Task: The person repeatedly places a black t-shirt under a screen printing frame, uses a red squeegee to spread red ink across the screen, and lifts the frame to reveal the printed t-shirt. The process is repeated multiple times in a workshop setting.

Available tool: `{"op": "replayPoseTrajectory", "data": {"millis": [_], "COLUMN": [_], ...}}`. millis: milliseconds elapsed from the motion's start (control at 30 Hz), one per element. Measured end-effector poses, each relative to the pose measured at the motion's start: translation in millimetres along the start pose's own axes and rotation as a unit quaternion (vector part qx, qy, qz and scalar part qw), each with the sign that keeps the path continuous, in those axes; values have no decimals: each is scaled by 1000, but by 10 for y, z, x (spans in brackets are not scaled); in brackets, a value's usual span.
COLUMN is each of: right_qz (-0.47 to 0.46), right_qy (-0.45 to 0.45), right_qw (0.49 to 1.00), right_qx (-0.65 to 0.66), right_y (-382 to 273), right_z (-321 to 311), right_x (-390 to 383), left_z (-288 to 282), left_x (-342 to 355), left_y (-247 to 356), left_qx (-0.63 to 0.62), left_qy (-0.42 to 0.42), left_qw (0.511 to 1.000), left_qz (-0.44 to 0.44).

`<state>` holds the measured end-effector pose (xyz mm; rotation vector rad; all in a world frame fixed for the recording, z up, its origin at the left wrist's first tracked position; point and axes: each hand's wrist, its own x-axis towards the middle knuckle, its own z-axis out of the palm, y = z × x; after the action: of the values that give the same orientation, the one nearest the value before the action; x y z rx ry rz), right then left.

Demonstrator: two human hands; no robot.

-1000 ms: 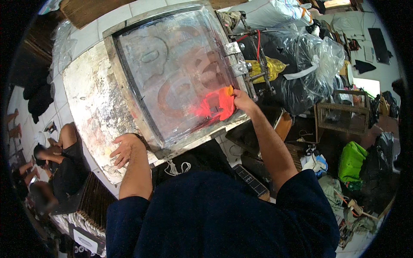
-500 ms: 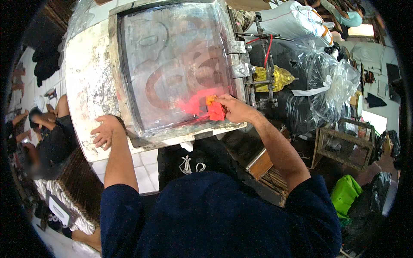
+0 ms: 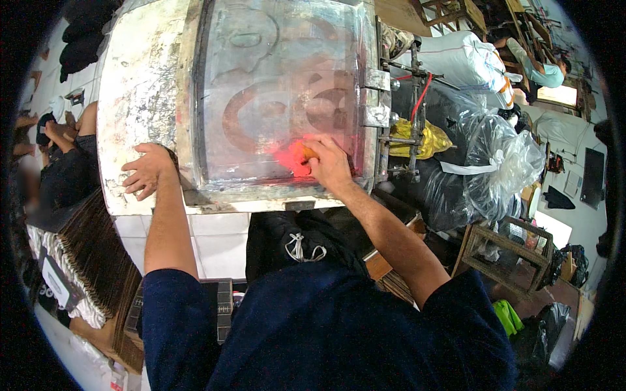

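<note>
A screen-printing frame [image 3: 189,124] lies on a worn, paint-spattered white board [image 3: 134,78]. Faint rounded shapes show through its greyish mesh [image 3: 267,62]. My right hand [image 3: 331,164] is closed on a crumpled red-orange cloth [image 3: 298,158] and presses it to the mesh near the frame's near right corner. Bright red ink smears surround the cloth. My left hand [image 3: 147,171] lies on the board left of the frame, fingers spread, holding nothing.
Metal hinge clamps [image 3: 376,98] join the frame's right side to a rod stand [image 3: 414,98]. Beyond are a yellow bag [image 3: 430,140], clear plastic wrapping [image 3: 502,163], a white sack [image 3: 463,62] and a mesh-sided crate [image 3: 505,254]. Another person [image 3: 62,163] sits at the left.
My right hand has wiped leftward across the mesh with the cloth, and its fingers now bunch over it. My left hand stays spread on the board. The whole view has shifted slightly.
</note>
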<state>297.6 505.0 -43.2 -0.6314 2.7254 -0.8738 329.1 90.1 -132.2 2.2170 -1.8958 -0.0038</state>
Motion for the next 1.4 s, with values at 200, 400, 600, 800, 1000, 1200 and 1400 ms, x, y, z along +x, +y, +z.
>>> {"op": "replayPoseTrajectory", "data": {"millis": [200,400,600,800,1000,1200,1400], "right_qz": [141,-39,41,-4,3,39,102], "right_qy": [55,44,87,62,74,77,125], "right_qw": [986,996,989,991,986,990,985], "right_qx": [-68,-64,-115,-118,-150,-114,-56], "right_y": [-6,64,229,96,176,246,-87], "right_z": [-112,27,54,-45,-246,-245,81], "right_x": [7,135,129,167,-150,-97,83], "left_z": [-34,88,89,64,125,124,91], "left_x": [-6,22,24,-1,33,28,24], "left_y": [24,-21,7,15,2,6,6], "left_qx": [22,14,16,4,59,61,59], "left_qy": [-7,2,24,-2,0,10,-12], "left_qw": [1000,1000,1000,1000,998,998,998], "left_qz": [-3,2,-2,0,-9,-8,-7]}}
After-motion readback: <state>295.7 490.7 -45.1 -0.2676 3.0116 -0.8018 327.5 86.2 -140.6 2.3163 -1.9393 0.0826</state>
